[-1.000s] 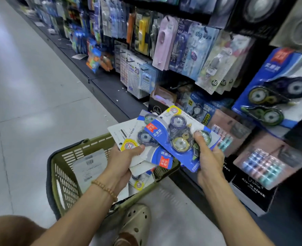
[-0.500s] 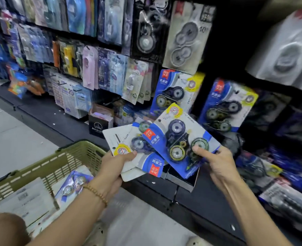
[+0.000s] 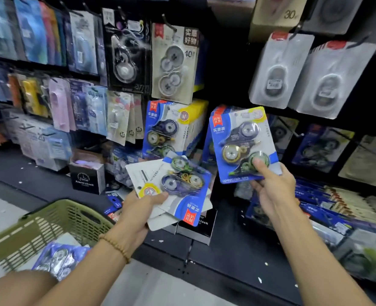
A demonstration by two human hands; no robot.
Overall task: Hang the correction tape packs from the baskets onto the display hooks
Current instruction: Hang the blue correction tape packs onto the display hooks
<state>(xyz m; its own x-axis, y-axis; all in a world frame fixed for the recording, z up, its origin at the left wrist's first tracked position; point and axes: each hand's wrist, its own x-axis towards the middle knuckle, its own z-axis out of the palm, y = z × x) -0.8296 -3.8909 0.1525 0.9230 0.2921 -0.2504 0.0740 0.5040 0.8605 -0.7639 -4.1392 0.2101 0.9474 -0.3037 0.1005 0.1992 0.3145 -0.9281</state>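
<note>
My right hand (image 3: 273,191) pinches the lower edge of one blue correction tape pack (image 3: 240,140) and holds it upright in front of the display wall, level with a row of the same packs. My left hand (image 3: 138,208) grips a fanned stack of correction tape packs (image 3: 178,186), turned upside down, thumb on top. A full hook of matching packs (image 3: 171,127) hangs just left of the raised pack. A green basket (image 3: 50,219) at the lower left holds another blue pack (image 3: 59,259).
The wall is crowded with hanging stationery packs, grey ones (image 3: 293,71) at the upper right. A dark shelf ledge (image 3: 226,250) runs below, carrying black alarm clock boxes (image 3: 86,177). Pale floor lies at the lower left beside the basket.
My right hand has pulled one pack off the stack and lifted it up and right toward the display. The view has swung from the basket up to the hooks.
</note>
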